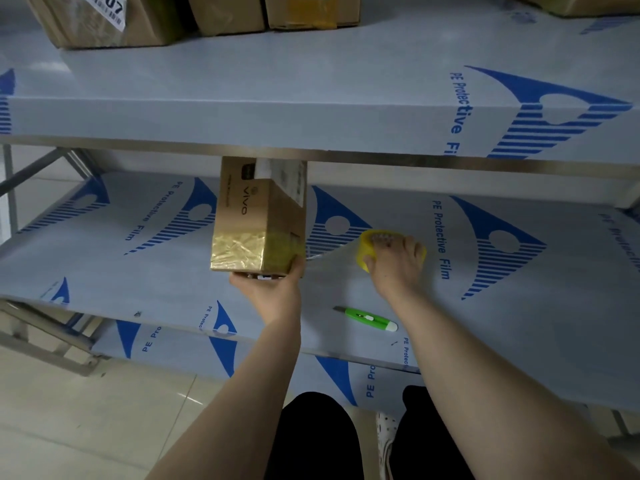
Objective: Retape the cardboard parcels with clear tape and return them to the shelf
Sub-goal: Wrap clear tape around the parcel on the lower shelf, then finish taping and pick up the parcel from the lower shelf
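A brown cardboard parcel (258, 209) printed "vivo" stands on the middle shelf (138, 268), its near end wrapped in shiny yellowish tape. My left hand (268, 289) grips that near end from below, thumb on the right side. My right hand (396, 263) holds a yellowish roll of clear tape (369, 245) just right of the parcel, fingers through its core. A strip of tape (329, 252) stretches from the roll to the parcel's right side. The parcel's far end is hidden under the upper shelf.
A green utility knife (367, 318) lies on the middle shelf near its front edge, below my right hand. Several cardboard boxes (104, 22) stand at the back of the upper shelf (311, 109). A lower shelf and tiled floor lie below.
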